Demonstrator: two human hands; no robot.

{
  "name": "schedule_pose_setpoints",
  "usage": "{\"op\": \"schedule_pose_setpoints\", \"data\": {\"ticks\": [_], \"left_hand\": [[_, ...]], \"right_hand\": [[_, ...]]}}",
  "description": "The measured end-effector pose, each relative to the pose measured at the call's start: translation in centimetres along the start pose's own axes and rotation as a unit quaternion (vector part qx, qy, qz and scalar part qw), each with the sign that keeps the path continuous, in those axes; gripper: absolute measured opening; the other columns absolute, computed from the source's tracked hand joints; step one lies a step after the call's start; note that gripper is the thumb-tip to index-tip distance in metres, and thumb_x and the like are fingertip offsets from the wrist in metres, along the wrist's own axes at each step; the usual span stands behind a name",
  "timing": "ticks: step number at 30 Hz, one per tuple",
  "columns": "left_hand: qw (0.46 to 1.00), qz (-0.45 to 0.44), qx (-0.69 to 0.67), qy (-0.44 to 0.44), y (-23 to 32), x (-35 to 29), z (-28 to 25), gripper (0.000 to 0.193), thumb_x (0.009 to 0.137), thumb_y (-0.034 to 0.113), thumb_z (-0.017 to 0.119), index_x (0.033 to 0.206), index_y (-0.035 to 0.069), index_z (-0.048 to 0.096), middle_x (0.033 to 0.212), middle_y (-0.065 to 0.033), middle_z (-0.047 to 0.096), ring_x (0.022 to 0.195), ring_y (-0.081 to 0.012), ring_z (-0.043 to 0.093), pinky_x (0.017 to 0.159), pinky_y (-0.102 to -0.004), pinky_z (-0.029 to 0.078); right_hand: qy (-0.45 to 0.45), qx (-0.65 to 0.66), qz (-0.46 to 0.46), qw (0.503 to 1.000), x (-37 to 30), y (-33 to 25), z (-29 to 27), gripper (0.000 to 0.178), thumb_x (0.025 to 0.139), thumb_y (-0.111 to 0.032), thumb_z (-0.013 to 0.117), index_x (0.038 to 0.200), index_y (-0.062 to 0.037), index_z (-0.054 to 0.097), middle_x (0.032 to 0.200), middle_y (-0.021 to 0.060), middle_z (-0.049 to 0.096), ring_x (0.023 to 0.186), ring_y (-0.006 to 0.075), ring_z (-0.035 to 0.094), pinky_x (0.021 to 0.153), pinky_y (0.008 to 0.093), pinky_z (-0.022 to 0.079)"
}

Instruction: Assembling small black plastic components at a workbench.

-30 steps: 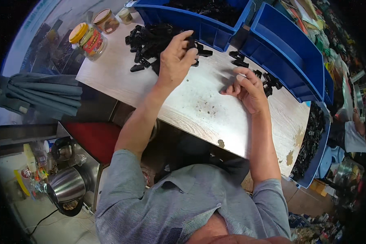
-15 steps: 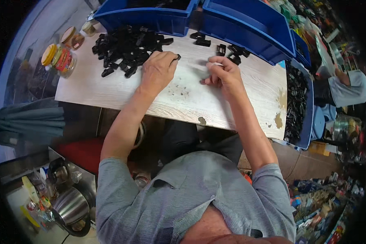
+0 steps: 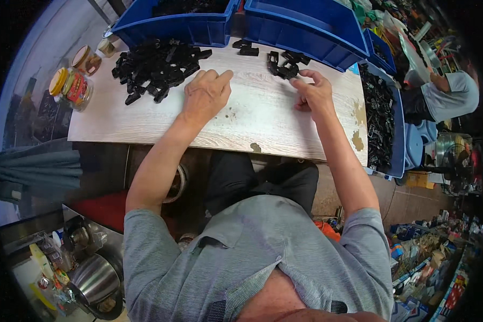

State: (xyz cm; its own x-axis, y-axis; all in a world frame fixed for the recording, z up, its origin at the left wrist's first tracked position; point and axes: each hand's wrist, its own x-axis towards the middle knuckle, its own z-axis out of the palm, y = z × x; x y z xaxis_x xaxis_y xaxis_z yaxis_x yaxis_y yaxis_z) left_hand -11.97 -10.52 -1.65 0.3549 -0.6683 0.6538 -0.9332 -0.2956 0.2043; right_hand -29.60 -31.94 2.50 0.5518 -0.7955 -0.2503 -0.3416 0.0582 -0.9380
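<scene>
My left hand (image 3: 206, 94) rests on the table just right of a heap of small black plastic parts (image 3: 155, 67). Its fingers are curled, and the back of the hand hides whatever may be in them. My right hand (image 3: 315, 95) is at the near right edge of a smaller group of black plastic parts (image 3: 280, 67). Thumb and forefinger close around the edge of one part there, while the other fingers curl under. Two more black parts (image 3: 247, 49) lie farther back, between the heaps.
Two blue bins (image 3: 306, 32) stand along the table's (image 3: 241, 129) far side. Another blue bin (image 3: 400, 145), full of black parts, adjoins the right edge. Yellow-lidded jar (image 3: 72, 88) and smaller jars stand at the left. A person (image 3: 451, 99) is farther off at right.
My right hand has moved right and reached the small group of parts, which now sits closer together. The black part seen at my left fingertips is out of sight. The whole view has shifted slightly.
</scene>
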Motion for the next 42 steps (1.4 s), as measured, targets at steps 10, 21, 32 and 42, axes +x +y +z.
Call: {"op": "schedule_pose_setpoints", "data": {"ticks": [10,21,32,42], "left_hand": [[0.999,-0.004,0.018,-0.046,0.6,-0.3,0.1,0.014,0.083,0.017,0.069,0.096,0.015,0.073,0.075,-0.0089,0.063,0.075,-0.0281,0.065,0.061,-0.0413,0.054],[0.999,0.028,-0.027,-0.032,0.4,-0.3,-0.5,0.028,0.081,0.017,0.069,0.108,0.007,0.072,0.081,-0.0098,0.065,0.08,-0.0286,0.064,0.066,-0.0396,0.055],[0.999,0.002,-0.026,-0.023,0.2,-0.2,-0.8,0.023,0.083,0.015,0.072,0.104,0.007,0.072,0.091,-0.009,0.066,0.091,-0.028,0.063,0.076,-0.0402,0.054],[0.997,-0.013,-0.067,-0.048,-0.3,-0.4,-0.4,0.022,0.088,0.011,0.068,0.109,0.007,0.071,0.105,-0.0101,0.072,0.099,-0.0294,0.065,0.085,-0.0389,0.054]], "right_hand": [[0.013,-0.13,-0.031,0.991,1.0,-0.2,1.5,0.037,0.083,-0.018,0.078,0.117,-0.007,0.068,0.061,0.0014,0.055,0.042,0.0131,0.049,0.037,0.0311,0.042],[0.0,-0.092,-0.062,0.994,1.0,-0.3,2.2,0.042,0.083,-0.02,0.079,0.121,-0.0079,0.066,0.062,0.0013,0.054,0.045,0.0136,0.052,0.039,0.0307,0.042],[-0.014,-0.166,-0.068,0.984,2.0,-0.4,3.4,0.032,0.079,-0.024,0.08,0.105,-0.0057,0.073,0.067,0.0078,0.065,0.046,0.0155,0.058,0.038,0.0323,0.047],[-0.039,-0.107,-0.038,0.993,0.5,-0.6,2.9,0.024,0.084,-0.023,0.078,0.101,-0.0066,0.072,0.057,-0.0009,0.052,0.042,0.0107,0.048,0.037,0.0277,0.041]]}}
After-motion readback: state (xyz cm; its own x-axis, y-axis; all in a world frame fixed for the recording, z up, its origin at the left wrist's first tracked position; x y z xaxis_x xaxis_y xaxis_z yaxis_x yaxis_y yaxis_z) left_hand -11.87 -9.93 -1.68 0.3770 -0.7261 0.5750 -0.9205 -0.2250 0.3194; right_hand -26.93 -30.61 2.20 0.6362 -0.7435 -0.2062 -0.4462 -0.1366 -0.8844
